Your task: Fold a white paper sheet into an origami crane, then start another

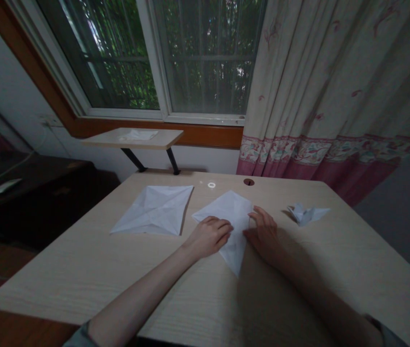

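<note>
On the table (176,294), white paper (232,206) lies partly under the left hand (212,236), fingers curled, any pinch indiscernible; the right hand (265,233), fingers spread, touches its 3 o'clock edge. Creased sheet (157,212) at 9; folded paper figure (307,215) at 3. Open surface extends at 6 to the table's near edge.

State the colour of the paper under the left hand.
White; the paper shows best in the head view.
</note>
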Motion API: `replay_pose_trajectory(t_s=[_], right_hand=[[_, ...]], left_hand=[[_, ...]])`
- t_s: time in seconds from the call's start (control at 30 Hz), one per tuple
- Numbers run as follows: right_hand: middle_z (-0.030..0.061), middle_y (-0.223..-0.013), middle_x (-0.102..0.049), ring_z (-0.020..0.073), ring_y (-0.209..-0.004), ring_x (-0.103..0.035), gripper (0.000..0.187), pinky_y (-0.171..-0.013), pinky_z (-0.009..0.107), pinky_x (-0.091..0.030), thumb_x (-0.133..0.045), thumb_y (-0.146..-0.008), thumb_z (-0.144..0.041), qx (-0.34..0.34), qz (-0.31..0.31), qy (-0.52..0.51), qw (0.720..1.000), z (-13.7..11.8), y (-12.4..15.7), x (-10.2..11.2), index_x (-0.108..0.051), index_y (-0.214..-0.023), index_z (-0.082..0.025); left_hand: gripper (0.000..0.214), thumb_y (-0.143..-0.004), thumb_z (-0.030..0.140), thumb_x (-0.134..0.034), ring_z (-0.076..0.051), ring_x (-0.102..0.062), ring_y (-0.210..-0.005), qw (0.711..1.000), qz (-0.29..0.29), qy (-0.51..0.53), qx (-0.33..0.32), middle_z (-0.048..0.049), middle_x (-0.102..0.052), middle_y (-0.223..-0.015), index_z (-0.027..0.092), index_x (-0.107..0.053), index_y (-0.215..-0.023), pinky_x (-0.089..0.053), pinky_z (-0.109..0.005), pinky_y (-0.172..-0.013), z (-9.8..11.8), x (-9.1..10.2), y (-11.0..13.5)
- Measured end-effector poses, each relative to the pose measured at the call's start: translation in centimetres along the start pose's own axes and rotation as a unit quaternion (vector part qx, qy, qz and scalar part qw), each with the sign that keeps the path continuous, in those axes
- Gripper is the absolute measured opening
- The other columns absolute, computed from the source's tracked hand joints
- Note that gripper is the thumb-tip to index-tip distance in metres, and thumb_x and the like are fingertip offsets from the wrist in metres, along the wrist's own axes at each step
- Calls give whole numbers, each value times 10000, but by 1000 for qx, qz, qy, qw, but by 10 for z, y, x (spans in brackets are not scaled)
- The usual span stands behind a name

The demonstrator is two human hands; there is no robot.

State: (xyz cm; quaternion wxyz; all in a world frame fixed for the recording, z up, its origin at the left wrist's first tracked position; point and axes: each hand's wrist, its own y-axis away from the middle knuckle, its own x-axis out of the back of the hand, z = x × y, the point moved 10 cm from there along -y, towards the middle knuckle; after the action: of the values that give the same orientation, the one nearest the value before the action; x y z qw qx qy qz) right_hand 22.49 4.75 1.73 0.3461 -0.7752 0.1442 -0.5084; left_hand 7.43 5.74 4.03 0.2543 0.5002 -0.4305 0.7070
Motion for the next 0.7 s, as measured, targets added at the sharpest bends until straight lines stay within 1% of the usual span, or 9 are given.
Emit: replay_pose_trajectory(t_s=[0.07,0.27,0.43,0.6,0.7], right_hand=[[186,-1391,-543,338,-1316,-513,356,-1037,547,-454,-536,-943,-315,-4,-5,3,1000,1,0,-1,-500,-1282,-211],[200,-1382,-550,356,-1296,-532,329,-1011,553,-464,-515,-977,-384,-32,1,24,999,9,2,-2,-532,-1256,-210],[201,-1377,-553,350,-1287,-540,331,-993,538,-476,-512,-985,-428,-48,3,41,998,14,4,-2,-545,-1233,-212],[210,-1346,-573,356,-1244,-562,319,-941,521,-498,-505,-989,-437,-37,-6,62,997,14,4,-3,-566,-1200,-206],[185,-1287,-600,334,-1209,-570,256,-950,505,-486,-504,-986,-388,-29,12,42,999,12,1,4,-586,-1150,-209]], left_hand=[[223,-995,215,-521,-235,-685,-1086,1000,-8,-8,-8,-72,-712,-1213,207,-640,-1184,-518,-394,-980,1,-2,0],[274,-1012,238,-523,-246,-627,-1254,1000,-14,-4,-14,-80,-671,-1336,207,-644,-1256,-514,-403,-1065,-1,-11,3],[344,-1048,341,-504,-250,-588,-1326,999,-33,9,-18,-87,-610,-1437,266,-619,-1364,-500,-420,-1099,2,-13,3],[326,-1044,383,-514,-279,-581,-1333,999,-34,17,-14,-100,-596,-1448,269,-695,-1291,-502,-433,-1098,2,-13,3],[315,-1041,384,-522,-274,-593,-1320,999,-27,15,-9,-86,-605,-1438,276,-707,-1272,-509,-442,-1093,-1,-14,3]])
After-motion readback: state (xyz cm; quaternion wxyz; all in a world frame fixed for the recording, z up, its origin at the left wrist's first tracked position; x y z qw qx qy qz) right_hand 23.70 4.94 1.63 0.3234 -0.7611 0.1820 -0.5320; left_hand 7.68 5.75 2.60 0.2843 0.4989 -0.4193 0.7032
